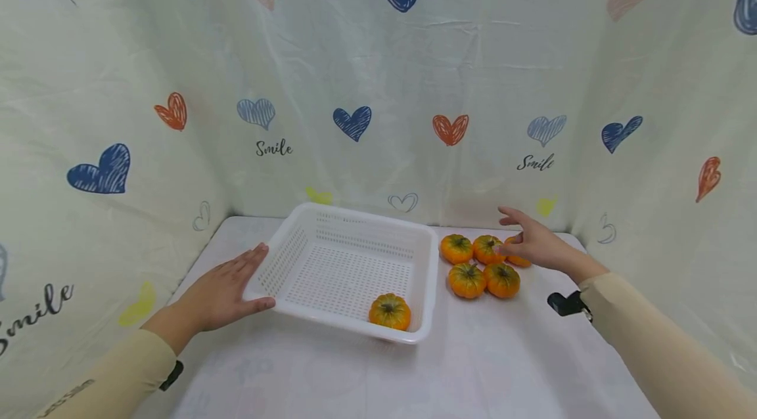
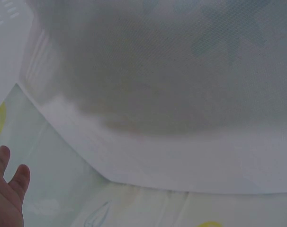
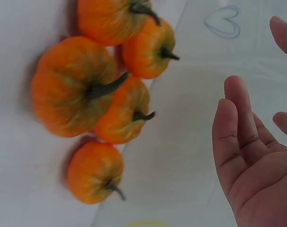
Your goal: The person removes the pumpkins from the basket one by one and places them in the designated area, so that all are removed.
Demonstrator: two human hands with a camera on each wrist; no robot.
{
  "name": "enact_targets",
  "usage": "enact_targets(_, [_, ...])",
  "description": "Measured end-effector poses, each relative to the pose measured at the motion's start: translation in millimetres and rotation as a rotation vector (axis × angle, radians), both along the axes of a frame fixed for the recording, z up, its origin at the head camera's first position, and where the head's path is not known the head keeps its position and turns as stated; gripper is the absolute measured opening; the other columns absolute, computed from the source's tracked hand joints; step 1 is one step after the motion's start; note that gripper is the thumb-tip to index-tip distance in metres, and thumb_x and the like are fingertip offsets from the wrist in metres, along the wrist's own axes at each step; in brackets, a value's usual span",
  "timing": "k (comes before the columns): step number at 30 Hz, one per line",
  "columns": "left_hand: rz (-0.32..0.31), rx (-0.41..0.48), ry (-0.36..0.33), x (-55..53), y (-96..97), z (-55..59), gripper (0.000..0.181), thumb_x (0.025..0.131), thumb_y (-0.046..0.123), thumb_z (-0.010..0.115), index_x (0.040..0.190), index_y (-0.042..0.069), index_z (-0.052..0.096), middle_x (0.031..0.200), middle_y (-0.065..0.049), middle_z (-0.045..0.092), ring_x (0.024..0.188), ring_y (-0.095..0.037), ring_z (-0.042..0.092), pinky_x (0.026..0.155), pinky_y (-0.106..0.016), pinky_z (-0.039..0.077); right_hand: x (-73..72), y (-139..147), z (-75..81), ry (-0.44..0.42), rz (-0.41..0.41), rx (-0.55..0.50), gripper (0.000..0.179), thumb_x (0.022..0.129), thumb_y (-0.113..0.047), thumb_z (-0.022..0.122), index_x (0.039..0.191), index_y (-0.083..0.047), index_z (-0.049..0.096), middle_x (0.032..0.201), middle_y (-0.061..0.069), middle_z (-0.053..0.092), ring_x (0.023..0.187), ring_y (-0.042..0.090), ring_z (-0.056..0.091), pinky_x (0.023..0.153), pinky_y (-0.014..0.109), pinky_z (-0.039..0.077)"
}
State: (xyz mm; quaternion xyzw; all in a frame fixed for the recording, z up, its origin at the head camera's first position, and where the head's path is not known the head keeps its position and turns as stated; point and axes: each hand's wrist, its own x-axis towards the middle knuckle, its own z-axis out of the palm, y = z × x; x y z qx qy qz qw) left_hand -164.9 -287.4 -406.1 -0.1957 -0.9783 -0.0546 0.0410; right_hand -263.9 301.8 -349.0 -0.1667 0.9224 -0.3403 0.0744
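A white perforated plastic basket point(image 1: 349, 268) rests on the table, with one small orange pumpkin point(image 1: 390, 312) in its near right corner. My left hand point(image 1: 221, 291) lies at the basket's left end, fingers extended and thumb at the near rim. Just right of the basket sit several small pumpkins point(image 1: 467, 281) with green stems, bunched together. Over the far right of that bunch hovers my right hand point(image 1: 535, 242), partly hiding one pumpkin. In the right wrist view, the right hand's fingers point(image 3: 225, 137) are loosely extended, holding nothing, apart from the pumpkins point(image 3: 77, 90).
The table point(image 1: 296, 373) wears a white cover. Pale curtains point(image 1: 402, 169) printed with hearts and "Smile" stand behind it and at both sides. The basket's far side and the back pumpkins are near the back curtain.
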Motion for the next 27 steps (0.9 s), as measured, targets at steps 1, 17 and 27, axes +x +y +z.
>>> enact_targets(1, [-0.001,0.0,0.003,-0.3,-0.3,-1.0,0.106,0.089,0.073,0.052,0.156,-0.002,0.022,0.161,-0.018,0.025,0.144,-0.039,0.029,0.112,-0.055,0.03,-3.4,-10,5.4,0.001,0.015,0.011,0.093,0.089,-0.03,0.077,0.158,-0.009,0.019,0.149,0.028,0.036,0.107,0.038,0.063,0.084,0.045,0.057])
enact_targets(17, [0.016,0.002,0.002,-0.1,-0.7,-2.9,0.108,0.087,0.076,0.051,0.156,-0.002,0.023,0.162,-0.017,0.025,0.144,-0.039,0.029,0.112,-0.056,0.031,-29.2,-169,29.0,-0.117,0.302,0.024,0.088,0.089,-0.032,0.077,0.159,-0.022,0.024,0.151,0.012,0.042,0.101,0.019,0.065,0.09,0.036,0.055])
enact_targets(27, [0.012,-0.01,0.008,-2.0,-2.1,-4.6,0.107,0.088,0.074,0.052,0.156,-0.002,0.022,0.162,-0.017,0.024,0.144,-0.039,0.029,0.112,-0.055,0.03,-26.0,-206,4.6,-0.17,0.39,0.013,0.086,0.089,-0.03,0.078,0.158,-0.022,0.027,0.149,0.01,0.044,0.103,0.017,0.065,0.087,0.033,0.055])
